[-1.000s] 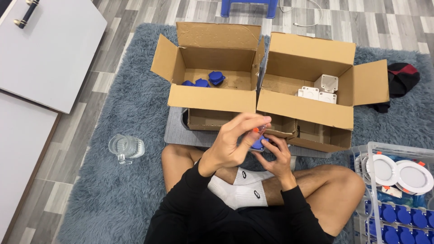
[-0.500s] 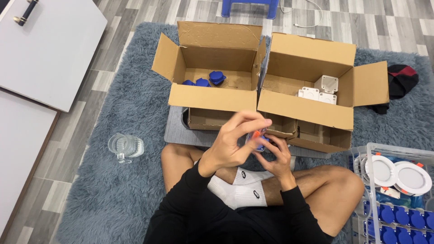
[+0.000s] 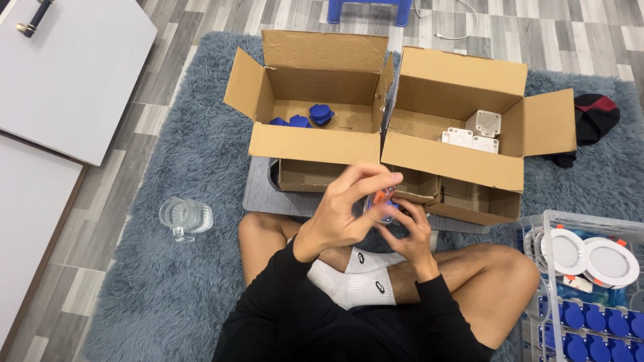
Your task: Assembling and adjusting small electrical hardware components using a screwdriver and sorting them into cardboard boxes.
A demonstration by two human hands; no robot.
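Barely shifted since before, left hand (image 3: pixel 342 218) and right hand (image 3: pixel 408 231) both pinch a small light fitting (image 3: pixel 381 203) with orange clips above the lap, fingers curled tight; looks light, rigid plastic, best gripped by rim.

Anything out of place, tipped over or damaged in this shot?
Nothing looks spilled or broken. Two small oddities: a clear glass mug lies on its side on the grey rug, left of the knee, and a dark cap lies crumpled by the right cardboard box. Both hands hold a small part.
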